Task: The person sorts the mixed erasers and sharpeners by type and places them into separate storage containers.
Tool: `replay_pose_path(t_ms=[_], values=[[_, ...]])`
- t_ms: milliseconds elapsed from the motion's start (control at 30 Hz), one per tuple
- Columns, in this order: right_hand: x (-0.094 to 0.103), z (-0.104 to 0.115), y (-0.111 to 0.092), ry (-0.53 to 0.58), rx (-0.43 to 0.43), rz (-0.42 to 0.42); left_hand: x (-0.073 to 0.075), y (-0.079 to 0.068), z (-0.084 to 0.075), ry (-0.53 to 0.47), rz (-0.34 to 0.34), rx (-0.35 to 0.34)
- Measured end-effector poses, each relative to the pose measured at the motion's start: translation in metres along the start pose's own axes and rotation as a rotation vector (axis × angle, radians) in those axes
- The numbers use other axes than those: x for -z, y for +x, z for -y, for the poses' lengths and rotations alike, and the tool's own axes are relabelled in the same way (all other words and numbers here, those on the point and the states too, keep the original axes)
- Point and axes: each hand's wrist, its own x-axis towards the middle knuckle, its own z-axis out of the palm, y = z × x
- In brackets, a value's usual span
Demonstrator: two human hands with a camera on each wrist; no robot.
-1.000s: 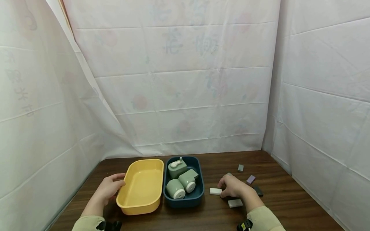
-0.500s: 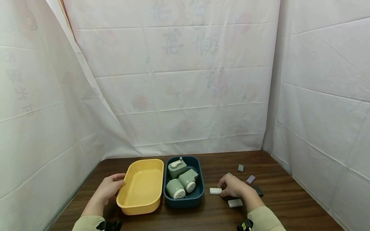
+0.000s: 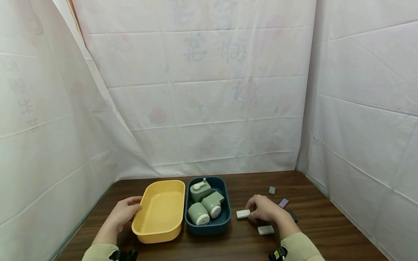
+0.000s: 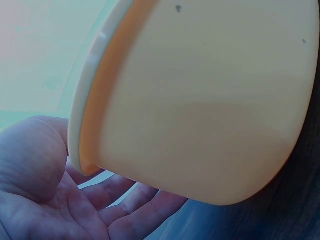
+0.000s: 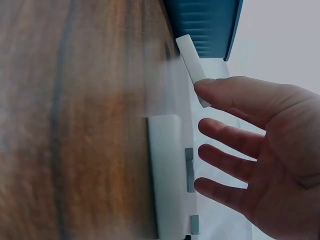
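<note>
Beyond the white block (image 3: 242, 214), bare worktop (image 3: 242, 192) leaves a passage alongside the blue tub (image 3: 207, 230), whose raised wall bars the right fingers (image 3: 253, 201) on the left, while the yellow tub (image 3: 157, 238) leaves only a slit beside it and a light-grey block (image 3: 266, 230) crowds the near side.

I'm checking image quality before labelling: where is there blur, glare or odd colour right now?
Head view: soft light, yellow tray and table fairly crisp; left wrist view: backdrop washed out and greenish at upper left, yellow tray looking dull and pale; right wrist view: bluish cast on the hand's side, table blurred, with a hazy smear just above the lower white block.
</note>
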Motion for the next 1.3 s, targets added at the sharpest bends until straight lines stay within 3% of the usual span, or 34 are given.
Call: replay_pose_path(t_ms=[767, 1167, 1300], values=[[0.028, 0.022, 0.003, 0.024, -0.014, -0.155, 0.000, 0.001, 0.003, 0.005, -0.008, -0.004], [0.040, 0.034, 0.016, -0.056, 0.081, -0.224, 0.000, 0.002, 0.003, 0.009, -0.007, -0.006], [0.041, 0.039, 0.020, -0.050, 0.078, -0.243, 0.000, 0.002, 0.004, 0.004, -0.009, -0.001]])
